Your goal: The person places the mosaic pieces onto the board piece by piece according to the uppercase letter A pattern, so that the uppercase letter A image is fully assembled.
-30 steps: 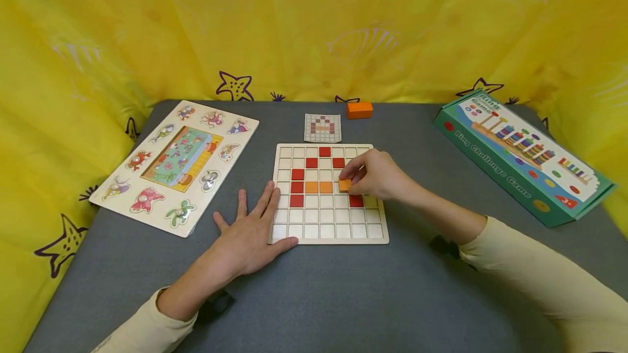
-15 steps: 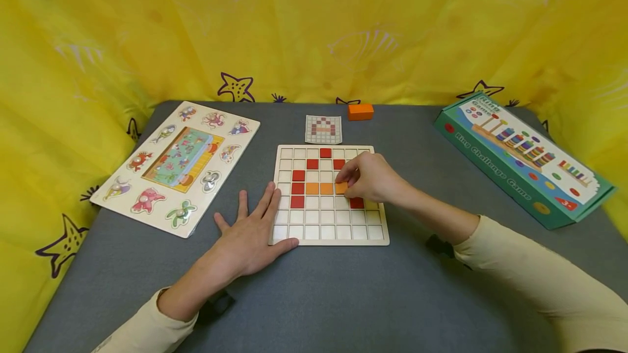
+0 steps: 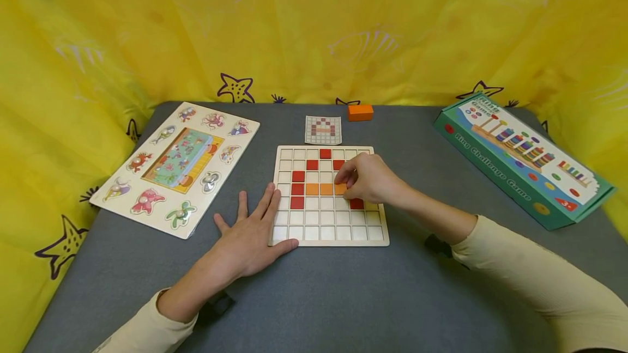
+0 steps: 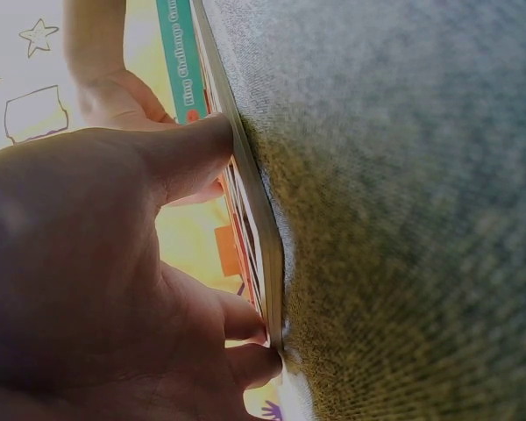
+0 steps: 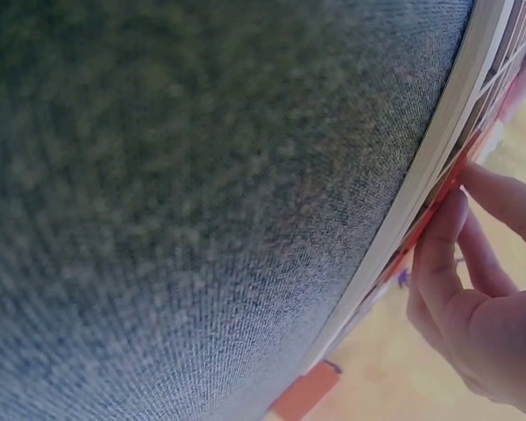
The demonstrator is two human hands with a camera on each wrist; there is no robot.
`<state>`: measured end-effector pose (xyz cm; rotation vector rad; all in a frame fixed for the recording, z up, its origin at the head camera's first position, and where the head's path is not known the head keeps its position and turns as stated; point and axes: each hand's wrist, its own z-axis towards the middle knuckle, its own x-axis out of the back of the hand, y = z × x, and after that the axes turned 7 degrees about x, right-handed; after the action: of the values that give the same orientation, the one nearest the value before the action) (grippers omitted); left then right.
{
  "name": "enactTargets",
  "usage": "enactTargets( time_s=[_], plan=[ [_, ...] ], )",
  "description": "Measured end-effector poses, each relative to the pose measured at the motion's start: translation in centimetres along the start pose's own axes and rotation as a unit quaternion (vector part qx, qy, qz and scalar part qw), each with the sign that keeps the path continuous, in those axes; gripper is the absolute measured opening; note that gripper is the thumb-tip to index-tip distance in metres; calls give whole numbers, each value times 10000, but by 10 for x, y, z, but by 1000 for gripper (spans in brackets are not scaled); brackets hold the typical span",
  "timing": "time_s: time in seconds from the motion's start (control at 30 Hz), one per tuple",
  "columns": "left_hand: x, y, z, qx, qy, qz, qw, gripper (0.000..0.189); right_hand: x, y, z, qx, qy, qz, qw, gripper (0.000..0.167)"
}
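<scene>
A wooden grid board [image 3: 328, 236] lies flat on the table, with red tiles [image 3: 297, 202] and orange tiles [image 3: 311, 189] in some cells. My left hand [image 3: 247, 247] rests with spread fingers at the board's lower left corner, thumb over the front edge. Thumb and fingertips of my right hand [image 3: 370, 178] pinch a third orange tile [image 3: 339, 189], which sits in line with the two other orange ones. In the right wrist view the right fingertips [image 5: 460, 197] are right at the board's surface. This hand covers some cells on the board's right side.
Behind the board lie a small pattern card [image 3: 322, 130] and an orange block [image 3: 360, 113]. A sea-animal peg puzzle [image 3: 196, 222] is on the left. The green Ring Challenge Game box [image 3: 500, 173] stands on the right. Yellow cloth [image 3: 304, 31] hangs around the table [image 3: 343, 298].
My right hand has moved slightly left and lowered the orange tile from a tilted position into the cell beside the other orange tiles. The left hand has stayed in place.
</scene>
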<state>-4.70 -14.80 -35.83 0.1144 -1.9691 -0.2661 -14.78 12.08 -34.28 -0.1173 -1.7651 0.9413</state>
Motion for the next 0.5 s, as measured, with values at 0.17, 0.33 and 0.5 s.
enactTargets(
  time_s=[0.17,0.33,0.5],
  plan=[
    [0,0,0,5,3,-20,10000,107,0,0,0,-82,-19,21,10000,22],
    [0,0,-1,16,-15,-36,10000,106,2,1,-1,-172,16,114,9998,23],
    [2,-1,-1,49,-42,-50,10000,107,8,4,-7,-116,175,205,9996,20]
  ],
)
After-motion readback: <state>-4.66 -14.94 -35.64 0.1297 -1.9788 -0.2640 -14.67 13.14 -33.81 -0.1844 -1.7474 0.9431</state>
